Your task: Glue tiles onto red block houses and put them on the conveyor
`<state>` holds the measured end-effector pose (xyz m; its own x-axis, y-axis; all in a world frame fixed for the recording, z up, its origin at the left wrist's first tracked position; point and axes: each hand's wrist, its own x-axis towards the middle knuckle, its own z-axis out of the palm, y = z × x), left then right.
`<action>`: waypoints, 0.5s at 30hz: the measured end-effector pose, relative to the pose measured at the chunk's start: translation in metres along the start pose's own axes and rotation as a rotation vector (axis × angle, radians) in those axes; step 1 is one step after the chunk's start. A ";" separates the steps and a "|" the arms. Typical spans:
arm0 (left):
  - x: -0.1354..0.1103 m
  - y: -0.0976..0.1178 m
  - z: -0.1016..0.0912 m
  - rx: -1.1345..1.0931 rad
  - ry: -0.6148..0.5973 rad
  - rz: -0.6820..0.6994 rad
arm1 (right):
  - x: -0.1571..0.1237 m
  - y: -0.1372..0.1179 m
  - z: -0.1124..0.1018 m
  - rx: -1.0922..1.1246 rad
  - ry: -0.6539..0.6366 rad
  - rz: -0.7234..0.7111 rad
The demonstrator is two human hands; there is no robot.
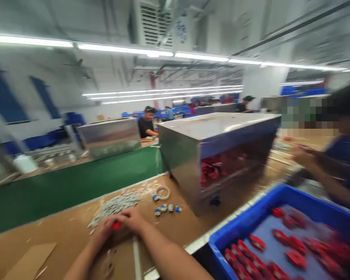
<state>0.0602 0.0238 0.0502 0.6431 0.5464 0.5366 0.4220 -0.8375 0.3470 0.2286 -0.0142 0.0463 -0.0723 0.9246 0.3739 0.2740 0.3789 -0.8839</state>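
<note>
My left hand (103, 230) and my right hand (135, 221) meet over the brown worktable, both closed around a small red part (116, 225). A dark end shows by my right fingers; most of the part is covered by my hands, so its exact kind is unclear. Just beyond them a pile of small grey pieces (119, 205) is spread on the table. To the right of the pile lie a ring-shaped roll of tape (163, 192) and several small blue, white and yellow pieces (163, 208).
A blue bin (247, 213) with several red parts (296, 258) stands at right. Behind the table runs a green conveyor belt (76, 186). A metal box (181, 155) holding red parts blocks the middle. A co-worker (344, 167) sits at right; cardboard (32, 261) lies front left.
</note>
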 end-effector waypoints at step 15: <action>-0.034 -0.045 0.053 -0.512 -0.192 -0.721 | 0.007 0.105 0.017 0.048 -0.153 0.131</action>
<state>0.0536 0.0431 -0.0241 0.4476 0.8918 -0.0654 0.4576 -0.1656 0.8736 0.2404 0.0325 -0.0486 -0.1854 0.9596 0.2115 0.2444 0.2535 -0.9360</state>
